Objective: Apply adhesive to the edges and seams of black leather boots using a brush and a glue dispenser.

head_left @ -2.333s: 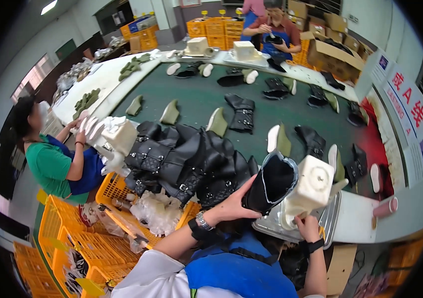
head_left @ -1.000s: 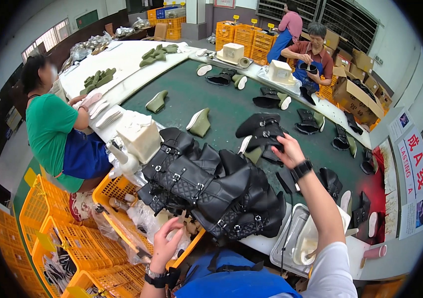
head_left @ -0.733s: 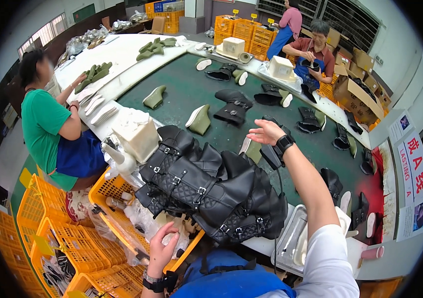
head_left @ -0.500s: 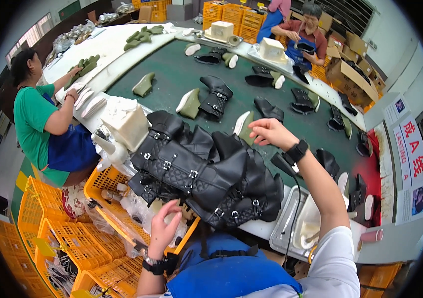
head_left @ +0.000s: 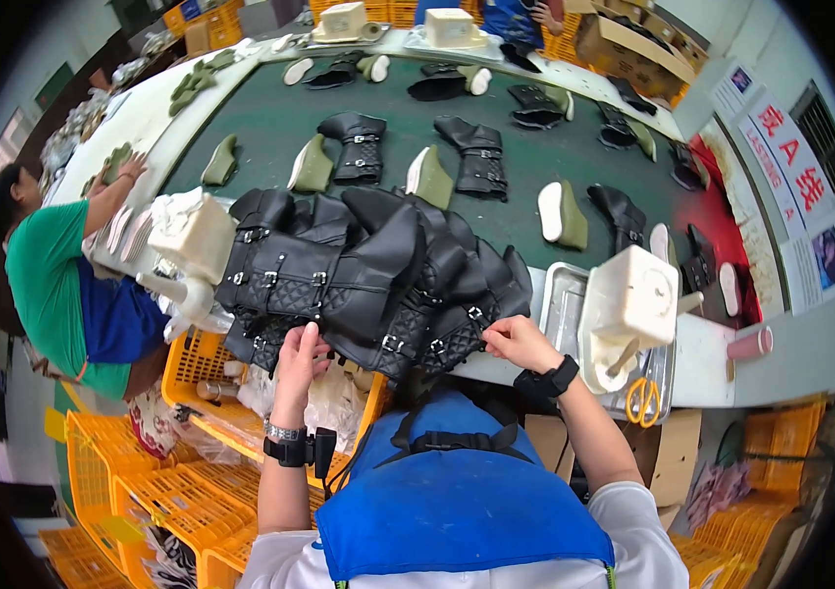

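A heap of black boot uppers (head_left: 339, 265) with quilted panels and buckled straps lies on the near edge of the table in front of me. My left hand (head_left: 300, 361) is at the heap's near edge, fingers loosely bent and apart, one fingertip against the lowest uppers; it grips nothing that I can see. At the heap's right end, my right hand (head_left: 523, 346) pinches the edge of a black boot upper (head_left: 459, 336) near its buckle. Beyond the heap, a green wedge-shaped form with a white sole (head_left: 429, 177) stands beside another black boot upper (head_left: 481, 162) on the green belt.
A pale block-shaped container (head_left: 631, 294) sits in a metal tray at right, with yellow-handled scissors (head_left: 643, 401) nearby. Another pale container (head_left: 192, 234) stands left of the heap. Orange crates (head_left: 192, 491) are below left. A co-worker in green (head_left: 54, 255) handles green pieces.
My right hand has come back from over the belt to the heap and closed on an upper. My left hand has risen to the heap's near edge. The view has shifted.
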Motion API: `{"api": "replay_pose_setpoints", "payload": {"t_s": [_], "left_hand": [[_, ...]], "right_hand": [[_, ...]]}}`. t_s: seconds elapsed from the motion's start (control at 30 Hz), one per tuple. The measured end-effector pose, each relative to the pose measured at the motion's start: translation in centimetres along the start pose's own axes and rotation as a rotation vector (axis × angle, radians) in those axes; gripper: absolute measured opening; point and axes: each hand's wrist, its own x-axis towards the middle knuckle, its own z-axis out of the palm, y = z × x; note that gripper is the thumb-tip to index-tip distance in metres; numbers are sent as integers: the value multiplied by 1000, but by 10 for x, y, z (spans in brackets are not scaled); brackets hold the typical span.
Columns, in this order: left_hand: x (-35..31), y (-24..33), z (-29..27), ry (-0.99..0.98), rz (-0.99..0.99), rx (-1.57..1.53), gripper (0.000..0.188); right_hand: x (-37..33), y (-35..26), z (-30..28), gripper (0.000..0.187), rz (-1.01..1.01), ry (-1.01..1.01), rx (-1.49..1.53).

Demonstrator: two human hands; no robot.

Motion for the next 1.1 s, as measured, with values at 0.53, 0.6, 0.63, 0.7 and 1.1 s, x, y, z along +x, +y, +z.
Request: {"api": "replay_pose_setpoints", "payload": {"t_s": [0.53, 0.6, 0.63, 0.7, 1.1], "left_hand": [[25, 12, 22, -292, -78, -482, 33], [22, 19, 32, -300, -83, -505, 31], [21, 24, 38, -299, -86, -531, 29], [25, 19, 37, -303, -96, -535, 30], [38, 13, 45, -284, -68, -480, 31]], "right_hand": [[14, 45, -7, 45, 50, 828, -112], [30, 63, -19, 68, 62, 912, -162], [49, 86, -25, 83, 70, 902, -150], [64, 70, -35, 91, 265, 617, 110], [115, 18, -48, 82, 364, 245, 10]]}}
